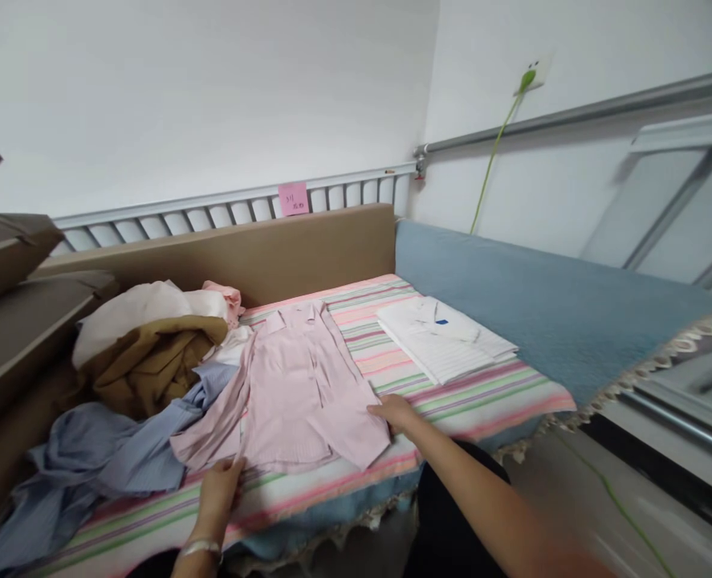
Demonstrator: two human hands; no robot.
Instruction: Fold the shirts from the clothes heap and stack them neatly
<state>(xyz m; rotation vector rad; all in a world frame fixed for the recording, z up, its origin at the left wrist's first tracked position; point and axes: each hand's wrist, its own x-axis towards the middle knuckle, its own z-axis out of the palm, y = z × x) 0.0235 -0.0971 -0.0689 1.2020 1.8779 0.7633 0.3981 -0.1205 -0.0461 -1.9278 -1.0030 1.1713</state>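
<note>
Pink square paper note: handwriting illegible | left hand: pinching pale-pink collared cloth shirt, hem corner | right hand: pinching its sleeve

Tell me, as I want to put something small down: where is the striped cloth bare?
Striped cloth shows bare between the pink shirt and the folded white clothing, and from the white clothing to the near edge. The left is crowded with heaped clothes.

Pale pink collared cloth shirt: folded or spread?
Spread: the pale pink collared cloth shirt lies flat from collar to hem.
</note>
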